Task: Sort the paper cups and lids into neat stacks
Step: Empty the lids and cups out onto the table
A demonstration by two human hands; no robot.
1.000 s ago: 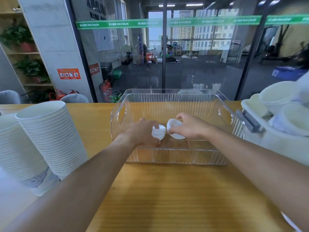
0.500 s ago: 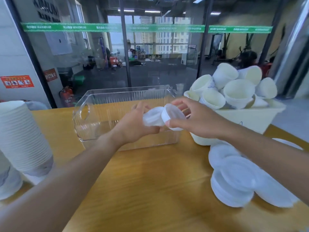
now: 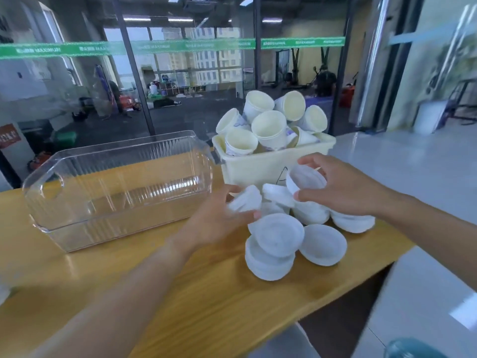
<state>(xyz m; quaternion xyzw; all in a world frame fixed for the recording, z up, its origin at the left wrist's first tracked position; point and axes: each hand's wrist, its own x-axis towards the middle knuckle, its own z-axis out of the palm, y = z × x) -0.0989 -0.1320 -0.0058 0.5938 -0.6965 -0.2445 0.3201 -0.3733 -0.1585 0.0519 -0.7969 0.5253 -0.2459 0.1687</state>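
Head view. The landmark is the cream bin [image 3: 258, 169] standing on the wooden bench [image 3: 206, 301]. Paper cups [image 3: 271, 127] are heaped in the bin, lying at mixed angles with most mouths toward the camera, and rise above its rim.

Just in front of the bin, a loose pile of white lids [image 3: 278, 239] lies on the bench; several overlap or rest on one another, and the nearest ones sit in short, uneven stacks. Left of the bin, almost touching its corner, stands a clear ribbed tray [image 3: 116, 187] with a cut-out handle in its far-left end wall; nothing shows inside it.

The left hand [image 3: 219, 218] is in front of the bin, at the left edge of the lid pile. Its grip is narrow: thumb and fingers curl round one lid [image 3: 245, 201], tilted on edge.

The right hand [image 3: 343, 187] is in front of the bin's right half, above the pile. Its grip is closed round a second lid [image 3: 305, 179], thumb below and fingers over the top, open side toward the left hand. The two held lids are near each other but apart.
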